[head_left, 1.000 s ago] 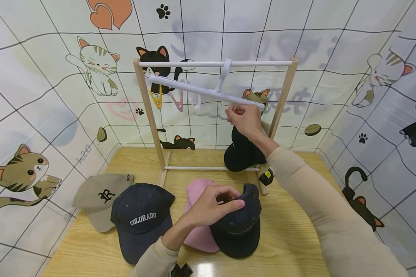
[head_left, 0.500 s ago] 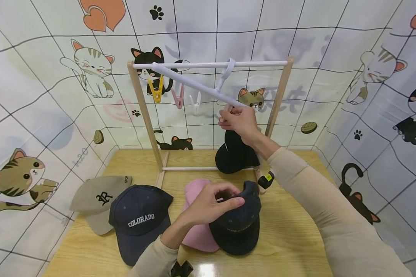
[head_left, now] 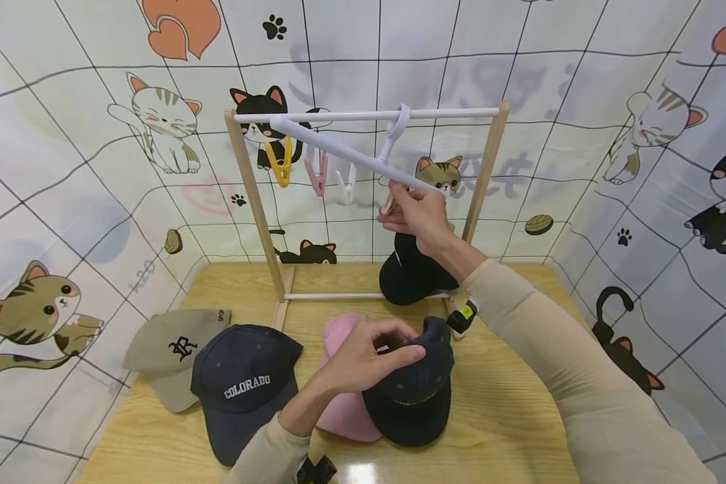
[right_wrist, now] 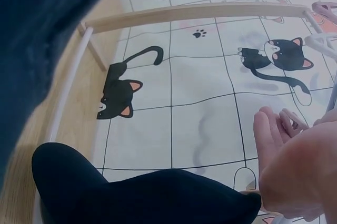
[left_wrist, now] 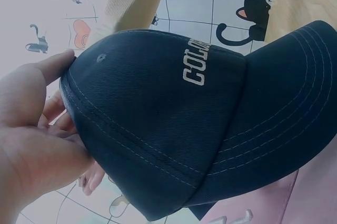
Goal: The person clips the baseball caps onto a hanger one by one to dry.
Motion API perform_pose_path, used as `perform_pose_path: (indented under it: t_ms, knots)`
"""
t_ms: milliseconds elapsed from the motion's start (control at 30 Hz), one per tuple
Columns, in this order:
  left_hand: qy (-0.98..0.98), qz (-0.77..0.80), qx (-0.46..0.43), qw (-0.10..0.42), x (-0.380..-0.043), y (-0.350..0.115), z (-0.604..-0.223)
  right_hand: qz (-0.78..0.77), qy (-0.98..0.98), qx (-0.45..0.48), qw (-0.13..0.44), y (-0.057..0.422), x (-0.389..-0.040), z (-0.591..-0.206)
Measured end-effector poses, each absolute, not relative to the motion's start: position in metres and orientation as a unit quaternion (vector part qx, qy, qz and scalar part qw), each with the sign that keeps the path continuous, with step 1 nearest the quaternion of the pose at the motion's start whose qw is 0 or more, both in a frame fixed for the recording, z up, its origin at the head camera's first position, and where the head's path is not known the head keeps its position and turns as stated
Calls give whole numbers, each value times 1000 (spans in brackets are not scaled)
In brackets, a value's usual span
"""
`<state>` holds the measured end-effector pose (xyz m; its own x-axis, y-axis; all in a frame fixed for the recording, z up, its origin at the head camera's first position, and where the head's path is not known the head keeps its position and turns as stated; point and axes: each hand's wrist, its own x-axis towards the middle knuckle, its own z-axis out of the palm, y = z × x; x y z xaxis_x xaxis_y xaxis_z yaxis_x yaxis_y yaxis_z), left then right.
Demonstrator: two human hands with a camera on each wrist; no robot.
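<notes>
A dark navy cap (head_left: 414,383) is held at its back edge by my left hand (head_left: 372,356), brim toward me. In the left wrist view this cap (left_wrist: 152,87) shows pale lettering and a stitched brim, with the left hand (left_wrist: 37,124) gripping its edge. My right hand (head_left: 420,215) pinches a pale clip (head_left: 389,204) under the low end of a white hanger (head_left: 339,149). The hanger tilts down to the right from the rack's top bar. A black cap (head_left: 408,279) is below the right hand; its upper attachment is hidden.
Yellow (head_left: 281,161), pink (head_left: 316,173) and white clips (head_left: 346,185) dangle from the hanger. A wooden rack (head_left: 254,208) stands at the back. A beige cap (head_left: 166,343), a navy COLORADO cap (head_left: 248,383) and a pink cap (head_left: 345,417) lie on the table (head_left: 502,396).
The hanger's left end has risen from a second ago, and its clips have shifted. My right hand has moved slightly left with the clip. The left hand stays on the navy cap.
</notes>
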<state>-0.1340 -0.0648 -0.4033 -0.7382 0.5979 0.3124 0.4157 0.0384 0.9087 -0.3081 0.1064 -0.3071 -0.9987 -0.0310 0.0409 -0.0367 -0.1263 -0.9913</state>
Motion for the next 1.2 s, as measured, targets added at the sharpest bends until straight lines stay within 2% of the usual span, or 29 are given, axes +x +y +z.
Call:
perform_pose_path:
  t_ms: [333,733,1200]
  knots:
    - [728,583,351,83,-136,-68,-392,754,-656,32,-10,112,-308,-309]
    - [701,590,398,47,-155,-73,-373,748,-663,29,-15,117,-300,-306]
    - [709,581,397,41,-176,-76,-357,735,-677,36,-32,124,-300,-305]
